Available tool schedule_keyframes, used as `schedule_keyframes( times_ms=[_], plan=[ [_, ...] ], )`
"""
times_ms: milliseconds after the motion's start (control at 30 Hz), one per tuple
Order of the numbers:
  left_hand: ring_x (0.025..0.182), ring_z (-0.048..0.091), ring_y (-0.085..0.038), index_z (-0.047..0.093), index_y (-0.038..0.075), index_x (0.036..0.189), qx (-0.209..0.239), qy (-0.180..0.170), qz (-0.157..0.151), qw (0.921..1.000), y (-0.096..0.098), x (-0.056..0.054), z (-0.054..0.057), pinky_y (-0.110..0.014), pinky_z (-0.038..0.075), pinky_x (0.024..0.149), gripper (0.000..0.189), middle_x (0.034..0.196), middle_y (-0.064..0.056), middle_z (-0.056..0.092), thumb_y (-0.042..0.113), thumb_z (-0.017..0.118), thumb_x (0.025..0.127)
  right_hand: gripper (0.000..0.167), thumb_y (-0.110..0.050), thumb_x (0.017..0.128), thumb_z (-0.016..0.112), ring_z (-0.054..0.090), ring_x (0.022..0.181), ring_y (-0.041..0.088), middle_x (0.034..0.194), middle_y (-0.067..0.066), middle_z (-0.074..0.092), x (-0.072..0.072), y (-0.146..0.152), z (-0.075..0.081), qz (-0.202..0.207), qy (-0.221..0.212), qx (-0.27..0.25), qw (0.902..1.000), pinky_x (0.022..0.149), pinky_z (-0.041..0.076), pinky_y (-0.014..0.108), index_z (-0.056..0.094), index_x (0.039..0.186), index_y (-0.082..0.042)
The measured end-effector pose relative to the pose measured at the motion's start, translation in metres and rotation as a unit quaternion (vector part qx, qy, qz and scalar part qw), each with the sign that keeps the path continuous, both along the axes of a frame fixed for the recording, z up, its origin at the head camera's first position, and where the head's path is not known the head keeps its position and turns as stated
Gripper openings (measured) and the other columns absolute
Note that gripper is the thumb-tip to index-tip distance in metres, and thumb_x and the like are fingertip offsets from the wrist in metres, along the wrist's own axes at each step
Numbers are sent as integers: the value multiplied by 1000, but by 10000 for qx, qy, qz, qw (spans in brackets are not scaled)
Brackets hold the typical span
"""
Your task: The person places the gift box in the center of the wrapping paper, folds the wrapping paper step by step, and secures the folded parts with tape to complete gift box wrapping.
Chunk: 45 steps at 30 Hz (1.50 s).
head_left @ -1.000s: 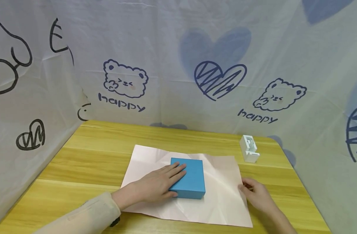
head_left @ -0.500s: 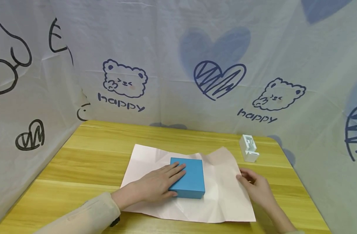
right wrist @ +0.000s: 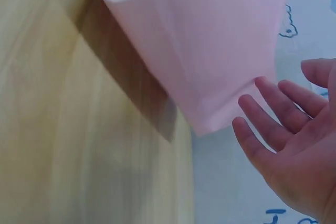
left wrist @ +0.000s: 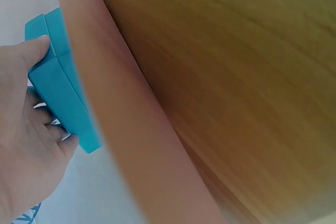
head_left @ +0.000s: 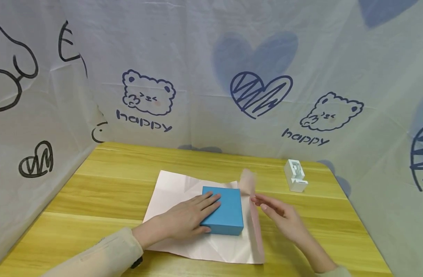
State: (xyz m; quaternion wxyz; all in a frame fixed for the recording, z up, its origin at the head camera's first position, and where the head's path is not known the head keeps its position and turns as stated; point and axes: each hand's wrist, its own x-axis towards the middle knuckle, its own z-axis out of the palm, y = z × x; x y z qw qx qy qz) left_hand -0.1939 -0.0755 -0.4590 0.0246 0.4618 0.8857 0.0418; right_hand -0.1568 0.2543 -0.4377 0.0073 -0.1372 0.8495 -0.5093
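And up comes the paper [head_left: 173, 190]! Its right side has swung off the tabletop [head_left: 104, 192] beside the box [head_left: 228, 211], so I judge a fold begun. My right hand [head_left: 285, 217] touches it, fingers loose; my left hand [head_left: 185, 221] lies straight-fingered on the box, atop the paper.

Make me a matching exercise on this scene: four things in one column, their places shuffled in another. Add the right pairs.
Things
1. blue box
2. white plastic object
3. left hand
4. right hand

Places
A. on bare wood, near the far right corner of the table
B. at the raised edge of the pink paper
C. flat on the paper, partly covered by a hand
D. resting on the box

Pairs: 1-C, 2-A, 3-D, 4-B
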Motion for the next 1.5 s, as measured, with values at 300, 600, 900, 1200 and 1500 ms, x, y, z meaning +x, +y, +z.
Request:
schedule_keyframes(
  times_ms=[300,600,900,1200,1500],
  plan=[
    [160,14,-30,22,10,167,26,7,-18,10000,0,0,2,-41,22,128,79,175,-8,13,52,52,106,48,-3,104,58,51,141,26,148,-8,60,1,-15,-18,692,451,853,9929,114,44,36,61,148,-23],
    [160,14,-29,23,10,167,28,22,5,10000,1,0,1,-41,22,128,78,175,-7,13,51,52,107,49,-4,102,63,50,144,19,151,-15,56,-3,-26,-23,931,878,1257,9838,115,42,47,61,147,-23],
    [160,14,-28,22,11,167,50,17,13,10000,0,-1,1,-41,22,128,79,175,-6,12,52,51,107,42,-17,102,68,42,150,25,153,-7,56,-10,-33,-28,1025,1503,1860,9656,119,36,56,65,143,-17],
    [160,15,-27,19,8,167,294,-192,85,9993,-1,-1,0,-41,24,127,82,175,-5,11,49,54,106,44,-10,107,54,30,155,32,162,1,46,-18,-43,-28,1555,1633,2070,9520,122,25,62,57,150,-10],
    [159,18,-23,14,9,168,573,-276,96,9979,-3,-2,-1,-40,29,125,89,176,-5,8,49,60,103,55,-21,105,62,24,158,27,168,-2,35,-25,-51,-26,1381,942,1545,9737,124,24,56,47,157,-10]
  ],
)
